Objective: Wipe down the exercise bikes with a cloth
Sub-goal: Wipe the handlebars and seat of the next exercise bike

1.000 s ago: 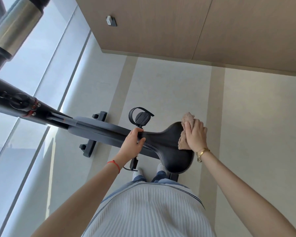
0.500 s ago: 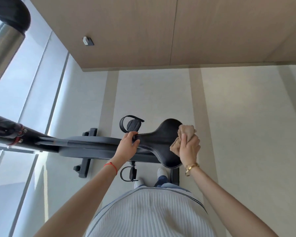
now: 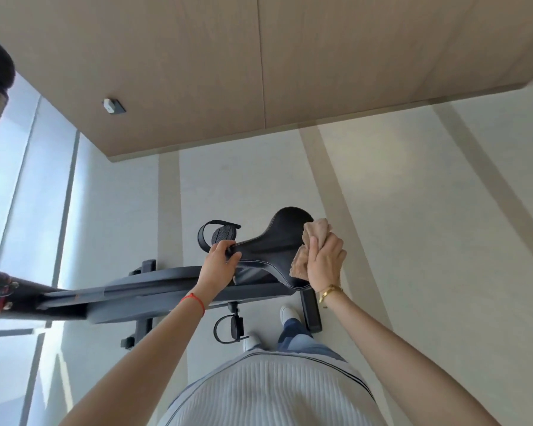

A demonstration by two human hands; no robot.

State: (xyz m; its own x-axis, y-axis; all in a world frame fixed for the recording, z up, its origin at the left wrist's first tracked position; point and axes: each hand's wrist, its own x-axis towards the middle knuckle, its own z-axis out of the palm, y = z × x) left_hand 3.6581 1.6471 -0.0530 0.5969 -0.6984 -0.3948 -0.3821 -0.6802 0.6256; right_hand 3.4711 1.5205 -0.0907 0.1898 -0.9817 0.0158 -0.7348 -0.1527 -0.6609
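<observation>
Cloth (image 3: 312,245) on the black saddle (image 3: 274,250).
Right hand (image 3: 325,259) grips the bunched cloth against the saddle's wide end; left hand (image 3: 219,265) clasps its nose.

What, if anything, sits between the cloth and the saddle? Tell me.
Nothing visible does. The right hand grips the tan cloth directly against the wide rear edge of the black saddle, while the left hand holds the saddle's nose.
</observation>
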